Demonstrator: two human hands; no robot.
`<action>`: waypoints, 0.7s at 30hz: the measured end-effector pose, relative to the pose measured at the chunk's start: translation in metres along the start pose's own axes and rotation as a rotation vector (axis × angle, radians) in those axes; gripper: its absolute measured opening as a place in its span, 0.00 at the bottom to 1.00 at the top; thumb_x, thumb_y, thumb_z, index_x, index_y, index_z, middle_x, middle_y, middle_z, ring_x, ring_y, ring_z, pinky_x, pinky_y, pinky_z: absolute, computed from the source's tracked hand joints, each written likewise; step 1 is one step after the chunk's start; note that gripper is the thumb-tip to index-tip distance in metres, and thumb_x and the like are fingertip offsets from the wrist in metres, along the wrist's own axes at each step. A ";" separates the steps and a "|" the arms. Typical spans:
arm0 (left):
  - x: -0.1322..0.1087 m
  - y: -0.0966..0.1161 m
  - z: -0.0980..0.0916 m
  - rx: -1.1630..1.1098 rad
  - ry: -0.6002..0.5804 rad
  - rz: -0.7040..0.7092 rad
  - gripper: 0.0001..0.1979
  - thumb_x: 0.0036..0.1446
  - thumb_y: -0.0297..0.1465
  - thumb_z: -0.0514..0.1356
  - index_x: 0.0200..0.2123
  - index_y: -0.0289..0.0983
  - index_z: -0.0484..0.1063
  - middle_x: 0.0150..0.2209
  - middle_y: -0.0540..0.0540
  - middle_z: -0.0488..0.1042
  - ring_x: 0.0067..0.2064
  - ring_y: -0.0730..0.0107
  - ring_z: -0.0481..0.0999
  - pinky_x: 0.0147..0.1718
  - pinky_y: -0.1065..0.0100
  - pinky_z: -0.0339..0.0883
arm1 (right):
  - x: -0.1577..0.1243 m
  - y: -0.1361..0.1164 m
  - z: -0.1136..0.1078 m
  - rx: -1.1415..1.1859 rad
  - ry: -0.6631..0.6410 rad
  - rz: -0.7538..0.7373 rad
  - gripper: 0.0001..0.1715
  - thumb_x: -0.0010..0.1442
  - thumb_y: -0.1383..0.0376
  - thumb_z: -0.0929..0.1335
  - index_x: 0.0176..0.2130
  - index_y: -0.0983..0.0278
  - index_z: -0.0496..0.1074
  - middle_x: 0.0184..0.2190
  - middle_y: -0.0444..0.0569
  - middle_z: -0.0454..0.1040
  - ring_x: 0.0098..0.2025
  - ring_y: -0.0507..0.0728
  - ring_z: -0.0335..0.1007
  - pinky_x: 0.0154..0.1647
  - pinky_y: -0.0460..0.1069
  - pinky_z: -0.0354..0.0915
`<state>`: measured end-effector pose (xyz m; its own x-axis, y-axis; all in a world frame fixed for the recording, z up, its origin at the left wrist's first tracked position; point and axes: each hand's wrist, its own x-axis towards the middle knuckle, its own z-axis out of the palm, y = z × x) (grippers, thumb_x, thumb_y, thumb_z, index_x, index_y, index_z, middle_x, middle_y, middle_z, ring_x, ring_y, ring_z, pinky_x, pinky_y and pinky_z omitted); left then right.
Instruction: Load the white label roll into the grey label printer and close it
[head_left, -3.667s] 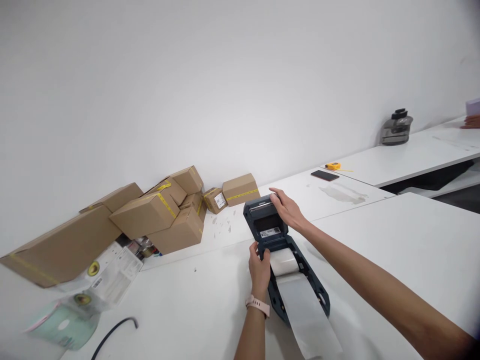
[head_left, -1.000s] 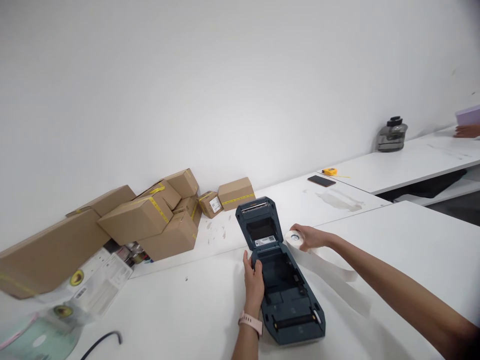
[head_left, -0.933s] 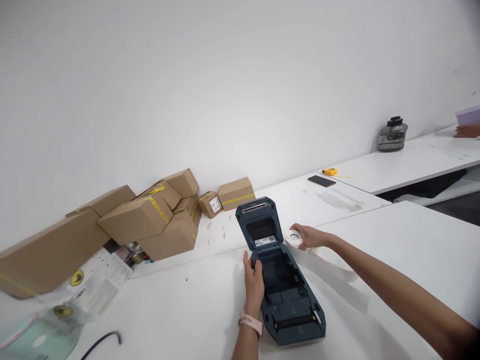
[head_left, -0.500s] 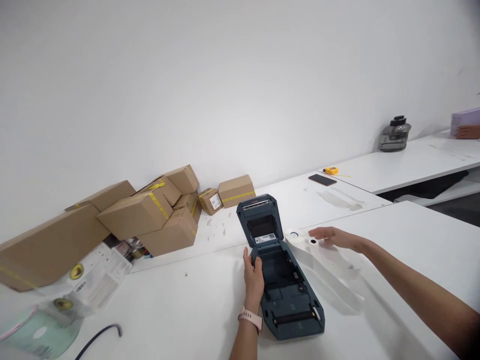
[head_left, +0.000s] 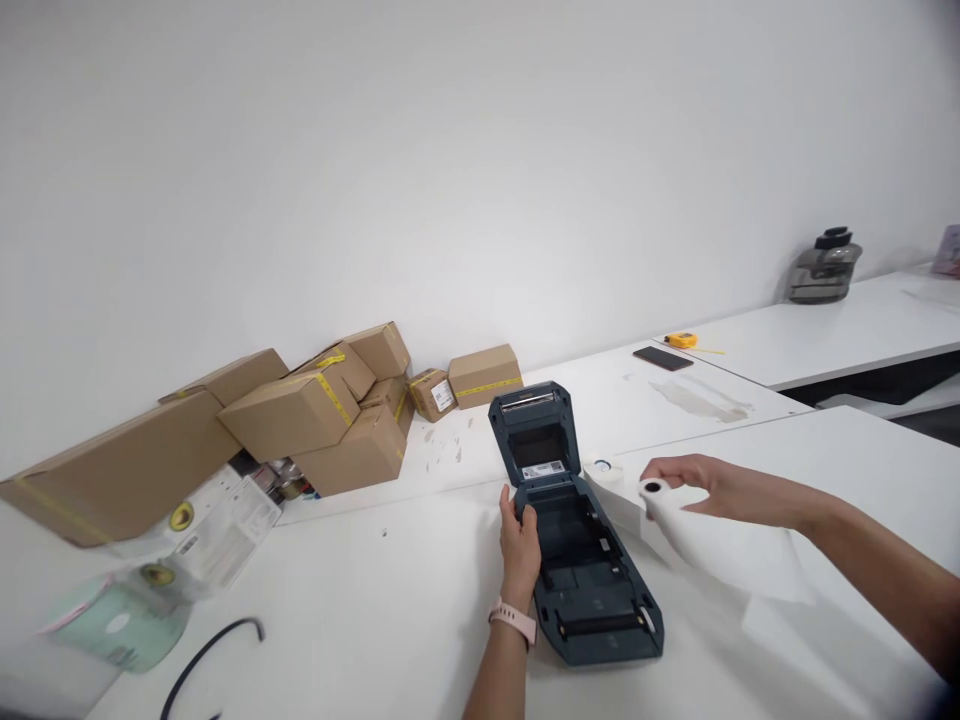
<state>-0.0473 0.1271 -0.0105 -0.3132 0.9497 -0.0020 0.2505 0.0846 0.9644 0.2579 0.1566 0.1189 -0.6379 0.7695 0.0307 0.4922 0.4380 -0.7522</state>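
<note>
A dark blue-grey label printer (head_left: 574, 578) lies on the white table with its lid (head_left: 534, 425) raised and its inside bare. My left hand (head_left: 519, 545) grips the printer's left side near the hinge, thumb over the rim. To the right of the printer, my right hand (head_left: 716, 490) has its fingers around a small white paper roll (head_left: 676, 515) with a dark core. A loose strip of paper trails from this roll toward the right. Behind it, close to the lid, another white roll (head_left: 616, 478) rests on the table, partly unwound.
Cardboard boxes (head_left: 289, 415) with yellow tape are piled at the left against the wall. Nearer are plastic-wrapped packets (head_left: 238, 525), a mint-green container (head_left: 124, 625) and a dark cable (head_left: 199, 655). A phone (head_left: 663, 358), yellow tape measure (head_left: 681, 341) and jug (head_left: 825, 268) stand farther back.
My right hand has closed on the small paper roll and lifted it, drawing its loose paper up. My left hand stays on the printer. The view has shifted slightly.
</note>
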 end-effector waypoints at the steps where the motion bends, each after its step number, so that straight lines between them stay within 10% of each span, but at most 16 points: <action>1: 0.000 0.001 0.000 0.006 0.004 0.004 0.31 0.65 0.39 0.50 0.68 0.39 0.47 0.67 0.40 0.58 0.67 0.63 0.59 0.62 0.66 0.55 | 0.004 -0.019 0.004 -0.008 -0.121 -0.070 0.21 0.52 0.53 0.71 0.44 0.58 0.76 0.41 0.47 0.76 0.42 0.61 0.71 0.42 0.50 0.66; 5: -0.002 0.004 -0.001 0.029 0.004 0.015 0.31 0.64 0.37 0.49 0.68 0.35 0.47 0.67 0.38 0.58 0.67 0.64 0.59 0.62 0.66 0.56 | 0.052 -0.058 0.050 -0.170 -0.421 -0.272 0.16 0.56 0.55 0.69 0.42 0.59 0.77 0.36 0.46 0.76 0.36 0.58 0.71 0.37 0.48 0.62; 14: 0.004 0.009 0.000 0.149 -0.024 0.072 0.31 0.61 0.34 0.52 0.65 0.31 0.55 0.68 0.36 0.56 0.69 0.58 0.54 0.66 0.61 0.48 | 0.130 -0.009 0.125 -0.586 -0.319 -0.169 0.08 0.42 0.66 0.73 0.18 0.62 0.70 0.19 0.43 0.70 0.32 0.60 0.70 0.50 0.58 0.55; 21: 0.000 0.014 0.000 0.235 -0.027 0.145 0.28 0.61 0.35 0.52 0.63 0.32 0.60 0.69 0.35 0.53 0.71 0.57 0.44 0.68 0.57 0.38 | 0.143 0.019 0.145 -0.598 -0.206 -0.079 0.07 0.45 0.71 0.74 0.27 0.63 0.74 0.31 0.47 0.77 0.39 0.60 0.72 0.52 0.57 0.60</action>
<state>-0.0433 0.1283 0.0033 -0.2352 0.9643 0.1216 0.4974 0.0120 0.8674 0.0902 0.2081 0.0138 -0.7576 0.6448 -0.1011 0.6463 0.7196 -0.2538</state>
